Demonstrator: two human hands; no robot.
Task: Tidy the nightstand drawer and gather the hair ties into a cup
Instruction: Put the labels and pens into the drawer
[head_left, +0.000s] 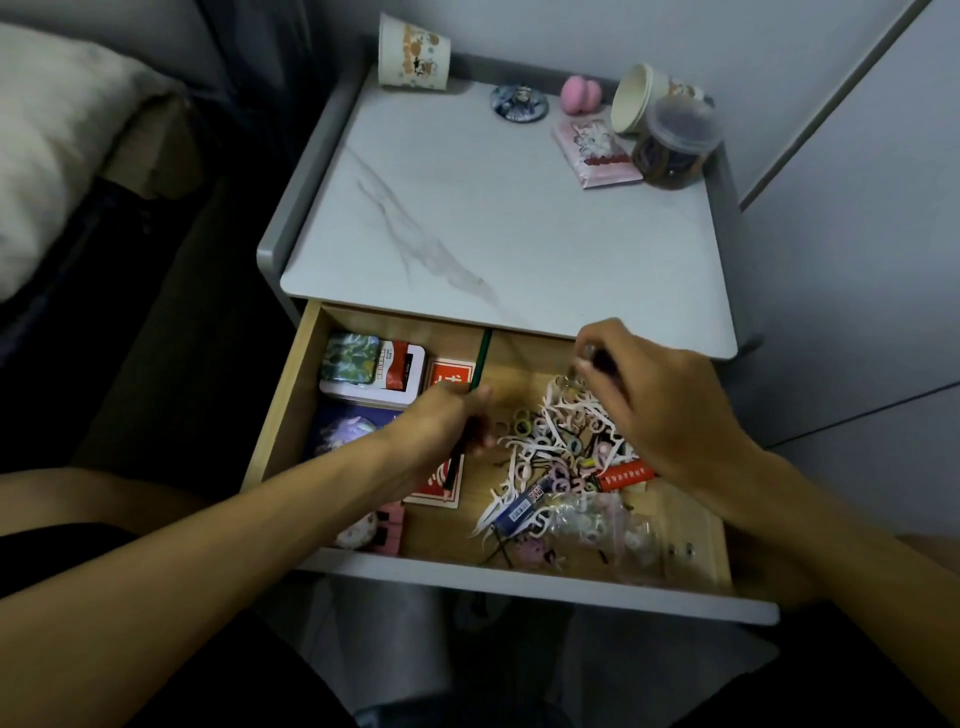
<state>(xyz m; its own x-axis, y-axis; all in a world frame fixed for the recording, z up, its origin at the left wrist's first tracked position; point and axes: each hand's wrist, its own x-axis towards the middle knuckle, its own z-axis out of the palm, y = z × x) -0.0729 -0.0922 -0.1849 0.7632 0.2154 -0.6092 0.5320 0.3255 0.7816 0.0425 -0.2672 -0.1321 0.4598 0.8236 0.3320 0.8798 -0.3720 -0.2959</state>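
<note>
Both our hands are in the open drawer (278, 410). Left hand (441, 426) is curled round a thin stick (484, 353), prob. a pencil, near the drawer's middle; it's blurred. Right hand (660, 410) pinches a small dark item (602, 358) over the drawer's back right. Hair tie or not, we can't tell. The hair ties (522, 428) lie in the drawer's right half, tangled w/ white floss picks (558, 402) and black pins. A paper cup (413, 52) sits well beyond the drawer, back left. Risks, as we judge them: a pulled tie drags picks along and flicks bits over the drawer front, and the long carry to the cup could drop a tie.
</note>
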